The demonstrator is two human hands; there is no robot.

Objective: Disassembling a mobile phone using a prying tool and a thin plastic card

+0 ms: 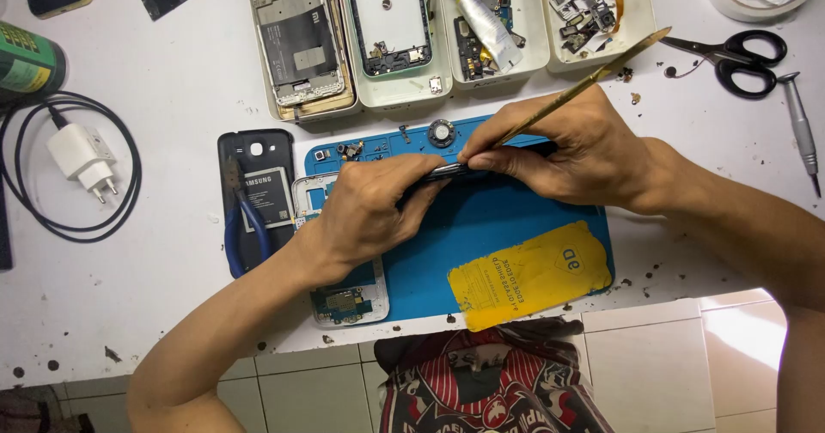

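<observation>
Phone held edge-up at centre of frame, just above blue work mat. Long axis runs left to right, level with top edge of mat. Left hand clamped on left end of phone, fingers wrapped over upper edge. Right hand closed over right end, also pinching thin brass-coloured pry tool. Tool slants from fingertips near middle of phone up toward upper right of frame; tip meets phone edge between both hands. Both hands equally near phone, right one nearer tool tip. Whether tip sits inside seam: cannot tell, fingers cover contact point.

Surroundings noted:
- Yellow sticker lying on lower right of mat, apart from hands.
- Small round part and tiny loose pieces on top strip of mat, just above phone.
- Opened dark phone with battery left of mat, blue-handled pliers lying across it.
- White phone frame with circuit board partly under left wrist.
- White trays along top of frame holding phone shells, glue tube and small parts.
- Scissors and screwdriver at upper right.
- White charger with coiled black cable at left.
</observation>
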